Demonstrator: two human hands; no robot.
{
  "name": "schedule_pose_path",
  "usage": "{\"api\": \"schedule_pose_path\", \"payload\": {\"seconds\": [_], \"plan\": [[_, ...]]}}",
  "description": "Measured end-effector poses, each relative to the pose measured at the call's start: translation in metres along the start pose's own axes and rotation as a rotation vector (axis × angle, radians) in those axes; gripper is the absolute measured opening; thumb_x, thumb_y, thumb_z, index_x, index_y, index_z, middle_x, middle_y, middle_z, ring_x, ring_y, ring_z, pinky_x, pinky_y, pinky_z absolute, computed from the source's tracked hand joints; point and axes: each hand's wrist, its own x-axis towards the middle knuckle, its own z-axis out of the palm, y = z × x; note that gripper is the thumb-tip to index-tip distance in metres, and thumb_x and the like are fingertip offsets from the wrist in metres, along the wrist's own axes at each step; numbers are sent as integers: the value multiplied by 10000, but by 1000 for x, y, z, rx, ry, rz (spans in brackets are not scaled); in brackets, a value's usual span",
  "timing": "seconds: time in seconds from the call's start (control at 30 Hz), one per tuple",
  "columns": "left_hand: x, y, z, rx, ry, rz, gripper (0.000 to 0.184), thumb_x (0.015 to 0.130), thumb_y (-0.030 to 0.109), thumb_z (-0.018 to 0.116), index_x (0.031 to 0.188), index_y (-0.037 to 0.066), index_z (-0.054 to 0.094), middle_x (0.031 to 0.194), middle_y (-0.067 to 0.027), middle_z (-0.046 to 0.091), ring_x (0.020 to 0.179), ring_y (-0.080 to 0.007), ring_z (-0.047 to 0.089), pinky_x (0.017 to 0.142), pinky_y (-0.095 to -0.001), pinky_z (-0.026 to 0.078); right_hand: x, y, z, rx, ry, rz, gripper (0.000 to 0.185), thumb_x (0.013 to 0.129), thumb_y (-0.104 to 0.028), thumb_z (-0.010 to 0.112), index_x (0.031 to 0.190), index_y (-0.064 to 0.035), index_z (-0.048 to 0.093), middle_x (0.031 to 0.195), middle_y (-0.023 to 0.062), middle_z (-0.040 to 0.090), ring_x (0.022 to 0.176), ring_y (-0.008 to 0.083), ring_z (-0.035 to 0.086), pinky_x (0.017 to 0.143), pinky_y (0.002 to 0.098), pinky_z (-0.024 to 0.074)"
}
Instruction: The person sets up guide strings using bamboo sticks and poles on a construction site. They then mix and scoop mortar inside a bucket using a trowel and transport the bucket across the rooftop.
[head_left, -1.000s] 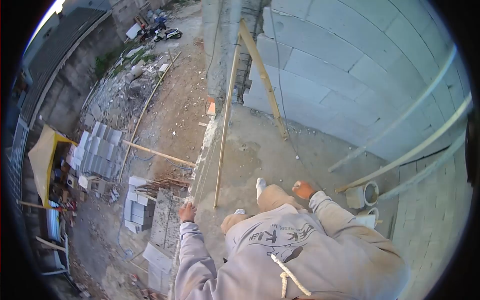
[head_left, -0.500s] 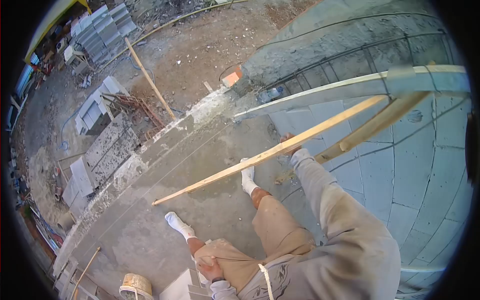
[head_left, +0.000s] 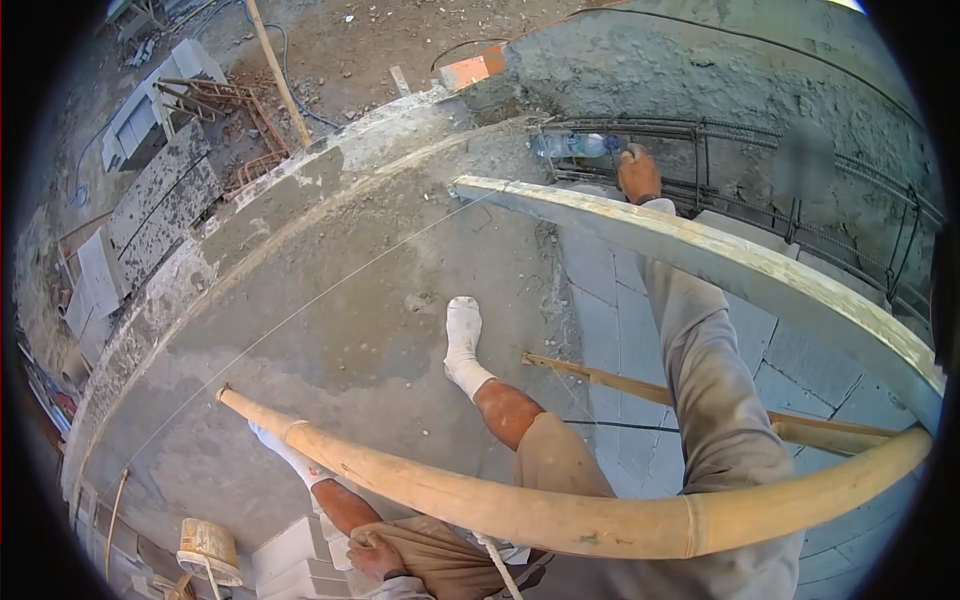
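My right hand (head_left: 640, 174) reaches past a long pale board, its curled fingers at the cap end of a clear plastic bottle (head_left: 575, 146). The bottle lies on its side among dark rebar (head_left: 700, 160) against the rough concrete column. My left hand (head_left: 373, 556) rests on my bent leg, on the tan shorts (head_left: 440, 550), holding nothing that shows. The pale board (head_left: 700, 240) slants between my right arm and the column. A thick bamboo pole (head_left: 480, 505) crosses in front of my legs.
A concrete ledge (head_left: 250, 215) borders the floor, with a thin string (head_left: 330, 290) stretched beside it. A mortar-stained bucket (head_left: 208, 552) and light blocks (head_left: 295, 560) stand at the lower left. Pale block wall (head_left: 640, 330) lies at right; bricks and rubble are below the ledge.
The view has moved closer to the column. My right hand has left the wooden pole and moved to the bottle. My left hand stays on my leg.
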Motion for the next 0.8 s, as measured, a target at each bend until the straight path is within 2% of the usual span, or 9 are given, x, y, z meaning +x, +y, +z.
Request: {"api": "schedule_pose_path", "payload": {"seconds": [0.17, 0.27, 0.3, 0.4, 0.43, 0.53, 0.57, 0.67, 0.8], "plan": [[3, 13, -2, -16, 1, -33, 221, 778, 254, 542, 832, 42, 510, 837, -199, 521, 837, -379, 518, 746, -481, 403, 24, 10, 13, 81, -98, -76, 418, 905, -384, 369, 1159, -118, 568, 1158, 185, 576, 1083, 381, 528, 915, 428, 406], [5, 11, 5, -54, -56, -69, 219, 779, 252, 536, 819, 38, 507, 828, -195, 524, 823, -382, 523, 731, -484, 407, 36, 13, 23, 115, -139, -59, 427, 897, -381, 386, 1159, -94, 562, 1141, 206, 575, 1068, 392, 529, 898, 426, 413], [7, 3, 15, -46, -51, -47, 219, 784, 253, 528, 796, 35, 505, 806, -193, 527, 800, -384, 529, 708, -489, 411, 36, 6, 24, 163, -77, 39, 405, 882, -361, 401, 1084, -77, 607, 1083, 214, 599, 1030, 403, 546, 866, 423, 427], [11, -18, 40, -144, -1, -27, 234, 785, 267, 537, 772, 36, 503, 793, -192, 530, 773, -383, 532, 684, -492, 410, 61, 31, 46, 424, -161, 287, 380, 862, -344, 424, 1001, -72, 650, 999, 204, 632, 960, 387, 588, 825, 421, 442], [10, -17, 38, -128, -7, -48, 249, 784, 279, 547, 763, 35, 502, 783, -190, 532, 764, -382, 533, 682, -492, 409, 68, 41, 57, 312, -69, 171, 372, 851, -336, 434, 951, -66, 670, 927, 186, 655, 884, 346, 625, 794, 401, 457], [5, 25, 8, -111, -23, -83, 287, 780, 307, 572, 744, 32, 499, 758, -187, 536, 743, -381, 535, 676, -491, 406, 56, 19, 39, 111, -250, 290, 385, 845, -352, 442, 975, -67, 666, 897, 177, 662, 846, 320, 637, 776, 388, 465], [6, 21, 12, -121, -27, -78, 293, 779, 311, 576, 741, 32, 498, 754, -186, 536, 740, -380, 535, 675, -491, 406, 59, 22, 42, 126, -226, 252, 350, 840, -337, 563, 939, -16, 663, 819, 138, 650, 612, 243, 625, 585, 317, 499], [9, 7, 28, -159, -18, -62, 310, 776, 323, 588, 733, 30, 496, 743, -185, 538, 731, -380, 536, 671, -491, 405, 70, 30, 52, 97, -326, 343, 337, 812, -331, 602, 881, -8, 671, 777, 149, 647, 572, 248, 616, 536, 331, 489], [8, 2, 38, -202, -3, -48, 333, 771, 339, 604, 722, 28, 494, 728, -182, 539, 720, -379, 537, 666, -490, 404, 97, 53, 77, -50, -324, 222, 319, 783, -322, 644, 786, -4, 652, 713, 147, 629, 544, 242, 605, 473, 339, 459]]}}
